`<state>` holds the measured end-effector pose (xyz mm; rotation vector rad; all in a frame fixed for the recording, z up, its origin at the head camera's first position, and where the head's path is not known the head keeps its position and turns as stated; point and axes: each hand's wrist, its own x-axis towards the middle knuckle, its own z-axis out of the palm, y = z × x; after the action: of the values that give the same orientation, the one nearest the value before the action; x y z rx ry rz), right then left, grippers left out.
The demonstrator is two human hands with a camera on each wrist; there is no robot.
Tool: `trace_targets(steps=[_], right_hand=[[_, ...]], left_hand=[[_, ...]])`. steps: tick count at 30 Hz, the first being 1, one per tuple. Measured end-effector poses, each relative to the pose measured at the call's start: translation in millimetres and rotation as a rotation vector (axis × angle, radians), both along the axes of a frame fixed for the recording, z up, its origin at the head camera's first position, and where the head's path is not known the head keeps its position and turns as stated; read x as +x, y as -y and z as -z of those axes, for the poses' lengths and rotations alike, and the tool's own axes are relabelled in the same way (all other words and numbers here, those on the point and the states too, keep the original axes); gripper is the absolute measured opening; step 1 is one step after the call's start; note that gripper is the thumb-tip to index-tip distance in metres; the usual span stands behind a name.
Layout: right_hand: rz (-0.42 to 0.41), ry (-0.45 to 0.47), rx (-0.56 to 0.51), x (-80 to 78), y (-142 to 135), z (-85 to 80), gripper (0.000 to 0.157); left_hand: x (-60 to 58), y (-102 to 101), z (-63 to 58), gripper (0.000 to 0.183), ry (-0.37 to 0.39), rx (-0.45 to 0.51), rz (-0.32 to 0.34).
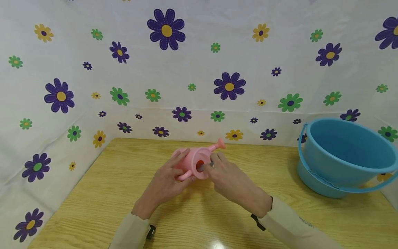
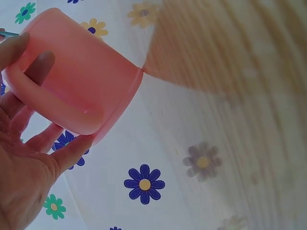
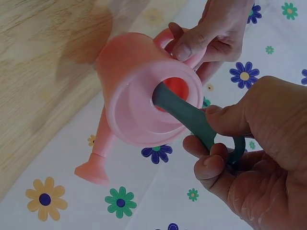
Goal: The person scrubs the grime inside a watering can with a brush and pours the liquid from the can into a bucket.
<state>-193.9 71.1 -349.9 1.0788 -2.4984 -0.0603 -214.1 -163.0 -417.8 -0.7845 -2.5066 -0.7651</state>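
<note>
A pink toy watering can (image 1: 189,160) lies tipped on the table, its round top opening facing me and its spout pointing to the back right. My left hand (image 1: 166,180) grips its handle, fingers curled through the loop in the left wrist view. My right hand (image 1: 231,180) pinches the ring-shaped end of a dark green plastic tool (image 3: 187,115) between thumb and fingers. The tool's other end goes into the can's opening and is hidden inside, so its kind cannot be told.
A large blue bucket (image 1: 323,180) with its handle hanging down stands on the right side of the wood-grain table (image 1: 102,207). Behind and to the left hangs a white sheet (image 1: 199,62) with printed flowers.
</note>
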Motion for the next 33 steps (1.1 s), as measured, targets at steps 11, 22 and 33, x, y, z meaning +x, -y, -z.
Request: trace_targets(steps=[11,22,33], right_hand=[[-0.032,-0.191,0.097,-6.2,0,10.8,0.025],[0.008,-0.272,0.217,-12.8,9,20.8,0.023],[0.025,-0.351,0.251,-17.1,16,29.1,0.013]], left_hand=[[-1.1,0,-0.5,0.034,-0.021,-0.001,0.01],[0.1,0,-1.8,0.034,0.008,-0.008,-0.002],[-1.1,-1,-0.5,0.032,0.004,-0.003,0.009]])
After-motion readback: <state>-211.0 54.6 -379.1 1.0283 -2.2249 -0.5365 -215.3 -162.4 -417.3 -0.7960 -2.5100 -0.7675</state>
